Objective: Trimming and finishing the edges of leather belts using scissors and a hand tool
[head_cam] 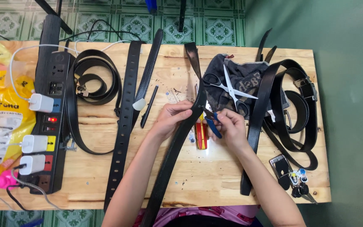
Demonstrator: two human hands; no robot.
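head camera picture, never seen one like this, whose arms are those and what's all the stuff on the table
The one picture comes from a camera worn on a person's head, looking down, so the bare arms are the wearer's own. The left hand pinches a long black belt. The right hand holds a blue-handled tool against it. On the wooden table lie more black belts, scissors on a dark cloth, a black pen, and a power strip with white chargers.
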